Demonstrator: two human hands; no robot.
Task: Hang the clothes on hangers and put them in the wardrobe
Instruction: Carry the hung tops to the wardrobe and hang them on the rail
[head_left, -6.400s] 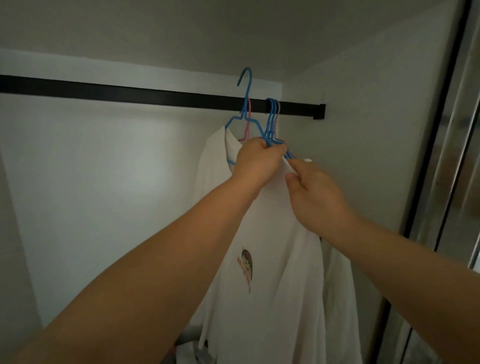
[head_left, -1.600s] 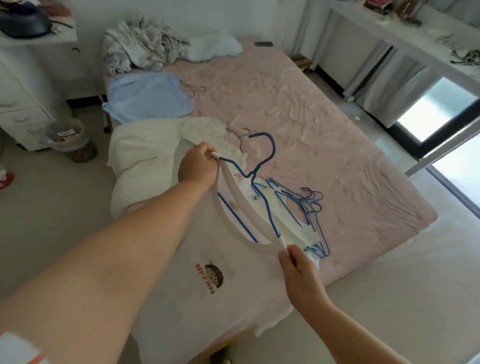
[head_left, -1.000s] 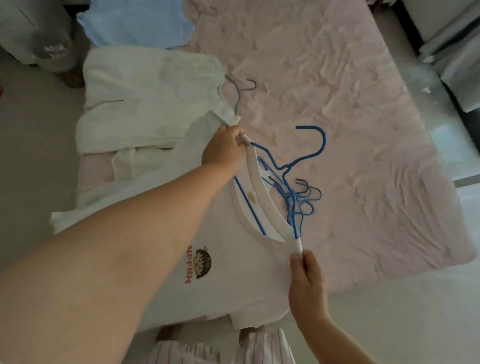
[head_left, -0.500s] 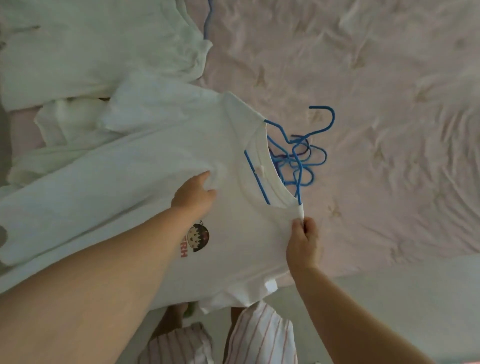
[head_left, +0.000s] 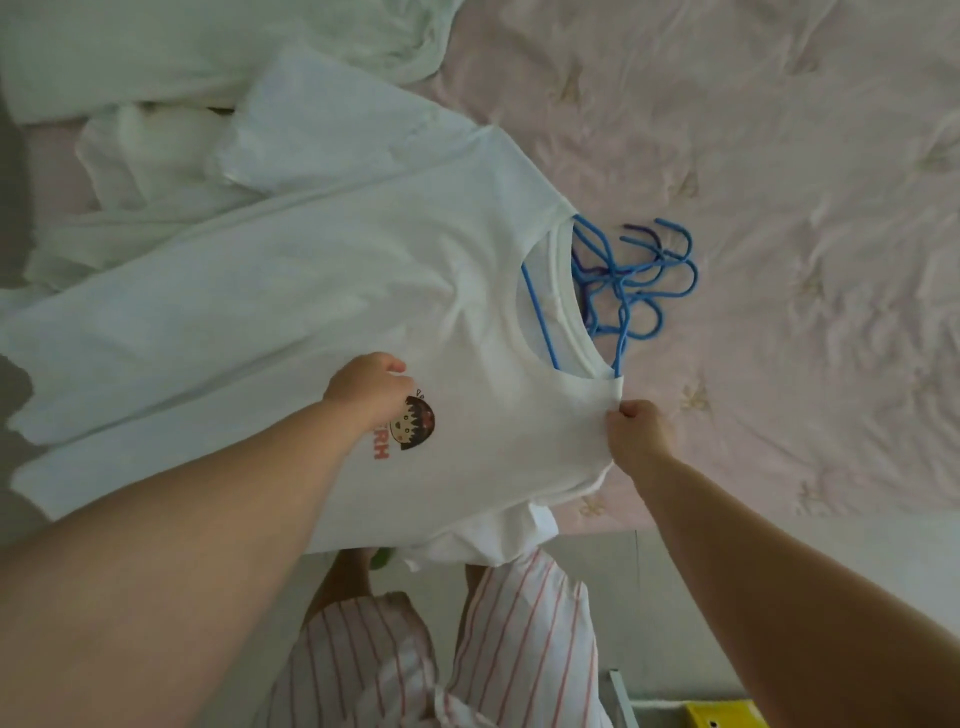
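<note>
Since half a second ago the view has closed in on the bed and the left hand (head_left: 366, 387) has slid toward six o'clock, now resting with curled fingers on the chest of the white T-shirt (head_left: 291, 312), just at the cartoon print (head_left: 413, 423); whether it grips cloth I cannot tell. The right hand (head_left: 636, 431) pinches the shirt's shoulder seam near the collar (head_left: 563, 291), fingers tightly curled.

The T-shirt lies spread face up, soft cotton with a ribbed round collar, a small dark-haired cartoon face and orange letters on the chest. A blue wire hanger (head_left: 537, 312) shows inside the neck opening; a tangle of blue hangers (head_left: 644, 275) lies at three o'clock of the collar, hooks curling outward.

At eleven o'clock other white garments (head_left: 156, 67) lie crumpled. All rest on a wrinkled pale pink bedsheet (head_left: 779, 182). At six o'clock are the person's red-striped white shorts (head_left: 519, 634) over a pale floor (head_left: 691, 566), with a yellow object (head_left: 724, 717) at five o'clock.
</note>
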